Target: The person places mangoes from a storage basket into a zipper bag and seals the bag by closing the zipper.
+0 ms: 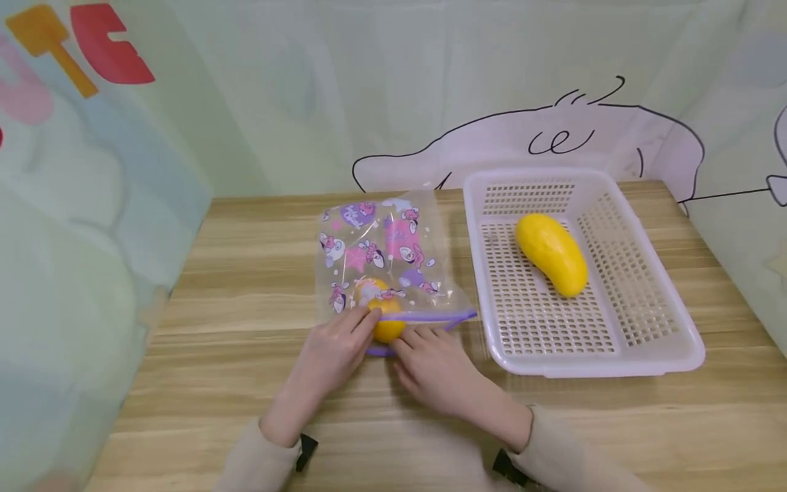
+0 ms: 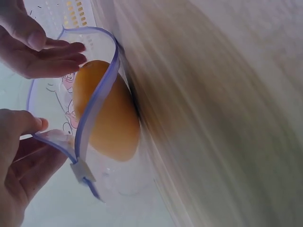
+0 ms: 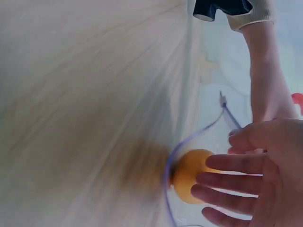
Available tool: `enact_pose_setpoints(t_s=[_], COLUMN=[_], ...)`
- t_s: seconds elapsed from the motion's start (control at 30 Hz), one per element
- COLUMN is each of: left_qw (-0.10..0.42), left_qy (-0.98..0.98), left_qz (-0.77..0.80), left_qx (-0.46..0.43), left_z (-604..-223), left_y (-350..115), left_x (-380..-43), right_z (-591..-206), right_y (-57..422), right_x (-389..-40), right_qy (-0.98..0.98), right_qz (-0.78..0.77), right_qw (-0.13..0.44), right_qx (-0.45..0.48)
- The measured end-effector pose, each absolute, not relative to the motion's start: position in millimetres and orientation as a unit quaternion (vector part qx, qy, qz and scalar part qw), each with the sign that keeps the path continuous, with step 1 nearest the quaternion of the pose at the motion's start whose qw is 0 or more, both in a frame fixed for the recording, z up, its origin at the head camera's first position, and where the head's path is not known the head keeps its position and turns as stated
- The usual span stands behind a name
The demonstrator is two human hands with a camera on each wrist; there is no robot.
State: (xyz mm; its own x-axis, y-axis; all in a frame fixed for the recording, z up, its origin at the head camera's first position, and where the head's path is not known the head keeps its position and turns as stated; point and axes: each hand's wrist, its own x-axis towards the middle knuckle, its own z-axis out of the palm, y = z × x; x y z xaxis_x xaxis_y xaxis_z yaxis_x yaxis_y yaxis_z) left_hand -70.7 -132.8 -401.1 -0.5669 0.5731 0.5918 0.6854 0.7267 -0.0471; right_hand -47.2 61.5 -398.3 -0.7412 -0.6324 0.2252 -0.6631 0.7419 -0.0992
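A clear zip bag (image 1: 363, 256) with pink and purple cartoon prints lies flat on the table, its purple-edged mouth spread towards me. Inside that mouth sits a yellow-orange mango (image 2: 113, 118). My left hand (image 1: 338, 345) pinches the upper rim of the bag between thumb and fingers, near the white slider (image 2: 81, 170). At the opening, my right hand (image 1: 438, 369) has its fingers straight, right beside the mango, as the right wrist view shows. A second yellow mango (image 1: 551, 254) rests in a white plastic basket (image 1: 660, 280) to the right.
The basket stands close to the bag's right side on the wood-grain table (image 1: 246, 273). A printed curtain (image 1: 277, 89) with cartoon drawings hangs behind the table and along its left side.
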Motion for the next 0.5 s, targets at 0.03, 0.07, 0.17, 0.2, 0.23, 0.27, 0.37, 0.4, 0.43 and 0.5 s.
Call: enact_pose_setpoints(t_s=[0.03,0.07,0.17,0.2,0.23,0.27,0.37,0.4,0.43,0.5], left_qw=[0.297,0.296,0.295,0.294,0.294,0.295,0.295,0.296,0.297,0.297], left_qy=[-0.880,-0.880,-0.878,-0.878,-0.878,-0.877,-0.879,-0.878,-0.878,-0.877], left_qz=[-0.094,-0.094,-0.094,-0.094,-0.094,-0.095,-0.091,-0.091,-0.091,-0.090], left_qx=[-0.359,-0.360,-0.364,-0.365,-0.366,-0.367,-0.365,-0.365,-0.366,-0.367], left_z=[-402,-402,-403,-403,-404,-404,-403,-403,-403,-403], left_y=[-133,-134,-135,-135,-135,-135,-135,-136,-136,-137], left_x=[-70,-70,-70,-70,-70,-70,-69,-69,-69,-69], right_z=[-400,-402,-407,-409,-410,-412,-415,-415,-416,-416], right_y=[61,59,57,56,55,54,52,51,50,49], right_x=[-49,-51,-55,-56,-57,-59,-63,-64,-65,-66], right_qy=[-0.927,-0.925,-0.922,-0.921,-0.921,-0.922,-0.925,-0.927,-0.929,-0.932], right_qz=[0.091,0.094,0.096,0.096,0.093,0.090,0.083,0.081,0.079,0.078], right_qw=[0.080,0.073,0.055,0.052,0.050,0.048,0.043,0.041,0.038,0.030], right_qx=[0.356,0.361,0.372,0.373,0.374,0.374,0.368,0.364,0.360,0.351])
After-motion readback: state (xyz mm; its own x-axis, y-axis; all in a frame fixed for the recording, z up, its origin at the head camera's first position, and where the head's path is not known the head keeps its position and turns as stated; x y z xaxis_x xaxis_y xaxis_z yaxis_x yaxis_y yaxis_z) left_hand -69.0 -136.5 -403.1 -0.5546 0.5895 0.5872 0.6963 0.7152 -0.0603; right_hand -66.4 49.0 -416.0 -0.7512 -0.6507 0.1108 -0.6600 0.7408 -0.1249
